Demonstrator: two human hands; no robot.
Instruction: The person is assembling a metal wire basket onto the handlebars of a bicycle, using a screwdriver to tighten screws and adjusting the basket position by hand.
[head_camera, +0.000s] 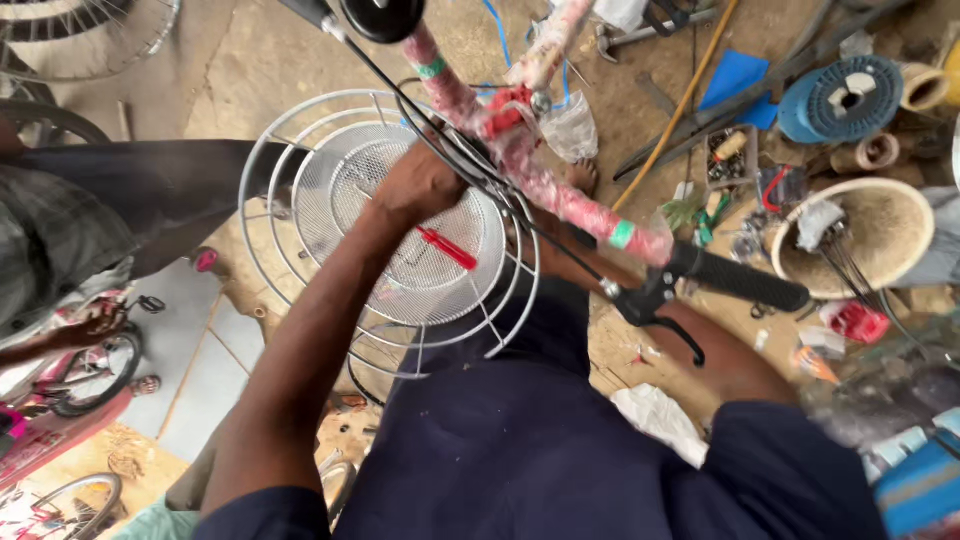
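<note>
A white wire bicycle basket (300, 150) with a mesh liner sits in front of a handlebar (560, 195) wrapped in pink plastic. A red-handled screwdriver (446, 248) lies inside the basket. My left hand (420, 185) reaches over the basket, its fingers curled tight at the handlebar's middle, by the black cables. My right forearm (720, 355) passes under the black right grip (740, 280) and brake lever (665, 320); the wrapped bar hides that hand.
Another person in dark trousers (150, 190) stands at left, a hand (90, 325) on a small pink bicycle (80, 375). Tools, a blue spool (840, 100), a round woven basket (880, 235) and small parts litter the dirt floor at right. Wheels (90, 30) lie at top left.
</note>
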